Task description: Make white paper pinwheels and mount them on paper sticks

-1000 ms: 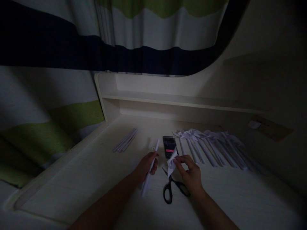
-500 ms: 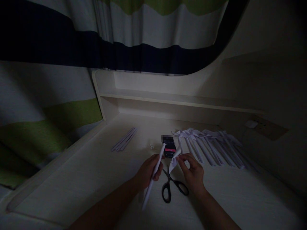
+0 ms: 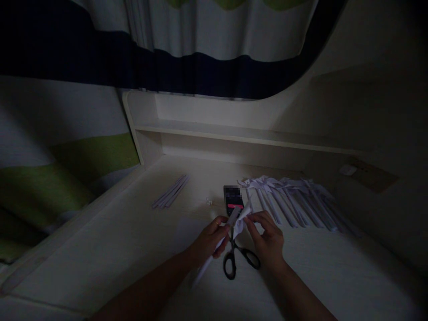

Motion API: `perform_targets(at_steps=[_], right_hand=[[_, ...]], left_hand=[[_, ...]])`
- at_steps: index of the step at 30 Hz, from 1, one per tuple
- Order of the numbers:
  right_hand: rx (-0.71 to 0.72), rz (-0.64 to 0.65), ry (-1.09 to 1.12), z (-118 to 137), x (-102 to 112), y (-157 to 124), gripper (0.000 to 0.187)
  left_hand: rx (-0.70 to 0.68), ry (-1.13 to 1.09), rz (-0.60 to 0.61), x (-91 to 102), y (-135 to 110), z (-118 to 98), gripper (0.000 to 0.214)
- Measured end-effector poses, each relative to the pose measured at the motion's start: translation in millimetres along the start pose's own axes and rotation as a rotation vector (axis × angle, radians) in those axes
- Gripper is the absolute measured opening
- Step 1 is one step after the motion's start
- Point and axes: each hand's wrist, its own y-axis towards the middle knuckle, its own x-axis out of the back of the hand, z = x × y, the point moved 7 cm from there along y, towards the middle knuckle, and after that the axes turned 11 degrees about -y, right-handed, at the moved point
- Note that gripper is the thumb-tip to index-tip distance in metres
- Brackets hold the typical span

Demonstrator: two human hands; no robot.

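My left hand is closed around a white paper tube, which slants up and away from me. Pinched in my right hand is a folded white paper piece with pointed ends, like a pinwheel head. The tube's upper end and the paper piece are close together; whether they touch I cannot tell. Under and between my hands lie scissors with black handles, blades spread and partly hidden. Just beyond my hands is a dark phone on the desk.
To the right lie several white paper tubes with folded heads in a row. Several thin paper sticks lie at left. Small white scraps are near the phone. A shelf spans the back, with striped curtains above.
My left hand has brought the tube's upper end closer to the folded paper in my right hand, and its grip has shifted. The view has tipped slightly down.
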Motion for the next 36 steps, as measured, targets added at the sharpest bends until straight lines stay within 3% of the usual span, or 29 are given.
perform_targets(at_steps=[21, 31, 36], right_hand=[[-0.007, 0.003, -0.017, 2.8, 4.6, 1.6, 0.003], [0.372, -0.014, -0.258, 19.9, 6.3, -4.4, 0.020], [0.450, -0.023, -0.336, 22.6, 5.3, -7.4, 0.022]], left_hand=[[-0.054, 0.125, -0.023, 1.8, -2.4, -7.0, 0.027], [-0.067, 0.242, -0.023, 0.7, -3.7, -8.1, 0.027], [-0.056, 0.299, -0.031, -1.1, -6.6, -10.4, 0.026]])
